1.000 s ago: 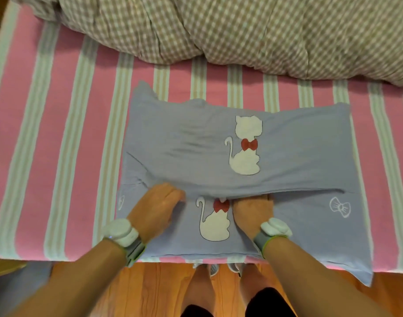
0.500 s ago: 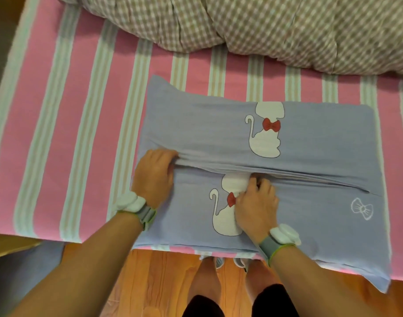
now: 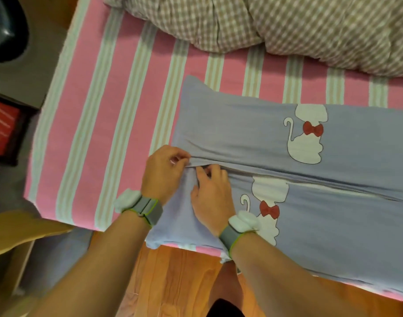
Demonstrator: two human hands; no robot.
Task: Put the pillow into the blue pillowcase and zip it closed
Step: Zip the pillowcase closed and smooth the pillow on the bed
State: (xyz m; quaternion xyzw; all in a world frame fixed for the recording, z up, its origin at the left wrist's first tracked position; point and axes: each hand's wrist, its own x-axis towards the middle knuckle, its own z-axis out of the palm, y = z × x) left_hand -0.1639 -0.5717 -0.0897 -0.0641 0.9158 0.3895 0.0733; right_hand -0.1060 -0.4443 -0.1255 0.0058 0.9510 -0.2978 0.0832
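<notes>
Your two hands meet at the left end of the long opening that runs across the blue pillowcase, which lies filled and flat on the bed in the right half of the frame. Your left hand is pinching the upper flap of cloth at the corner; your right hand has its fingertips curled onto the seam just beside it, though whether they hold a zip pull is too small to tell. The pillow seems to be already inside, so the job now looks like starting the zip — keep the left pinch firm to tension the corner, line the two edges up, and draw steadily toward the right with no cloth caught in the teeth. The striped pink sheet gives soft support only. A checked duvet is heaped along the top, wooden floor shows at the bottom, and a red box sits at the left edge.
</notes>
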